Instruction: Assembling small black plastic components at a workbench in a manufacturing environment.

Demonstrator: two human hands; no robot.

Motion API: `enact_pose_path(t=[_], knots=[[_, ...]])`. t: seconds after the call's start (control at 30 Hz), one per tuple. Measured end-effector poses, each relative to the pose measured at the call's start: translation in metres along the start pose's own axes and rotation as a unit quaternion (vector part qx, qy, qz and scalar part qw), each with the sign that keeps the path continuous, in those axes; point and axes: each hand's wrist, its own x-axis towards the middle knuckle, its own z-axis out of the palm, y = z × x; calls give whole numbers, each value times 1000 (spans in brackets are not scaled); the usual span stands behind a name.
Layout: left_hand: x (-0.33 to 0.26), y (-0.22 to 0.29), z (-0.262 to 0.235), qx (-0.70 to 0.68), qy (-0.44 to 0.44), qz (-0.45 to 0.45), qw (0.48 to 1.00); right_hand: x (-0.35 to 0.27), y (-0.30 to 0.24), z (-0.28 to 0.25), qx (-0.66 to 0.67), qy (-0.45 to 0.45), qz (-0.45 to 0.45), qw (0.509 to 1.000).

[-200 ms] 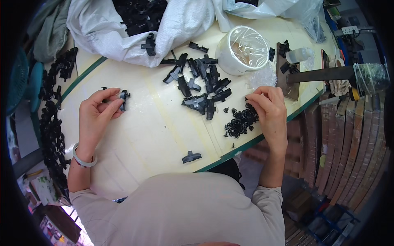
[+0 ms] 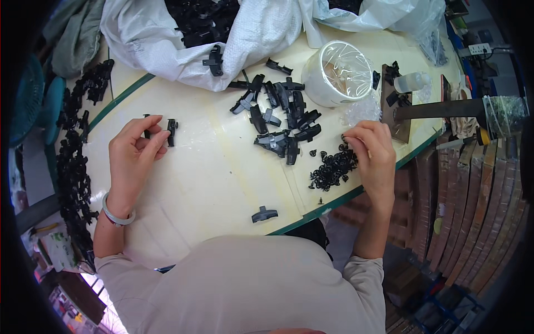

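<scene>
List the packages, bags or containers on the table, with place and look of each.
White woven sack: far left, open, holding black plastic parts.
Clear plastic bag: far right, crumpled.
White round tub: beside the pile of black parts, lined with clear film.

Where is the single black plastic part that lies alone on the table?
In the head view, the lone black plastic part lies near the table's front edge, below the pile of black parts.

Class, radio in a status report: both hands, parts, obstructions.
Left hand pinching black clip. Right hand picking at small black fasteners. Loose clip pile between hands.
</scene>
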Motion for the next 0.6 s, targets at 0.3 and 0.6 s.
enact_pose_path(t=[0.3,0.6], knots=[[-14,49,35,-11,-174,262,949,-7,-45,4,613,-7,139,778],[-10,62,82,-291,-418,-48,859,-5,-74,16,237,76,-92,964]])
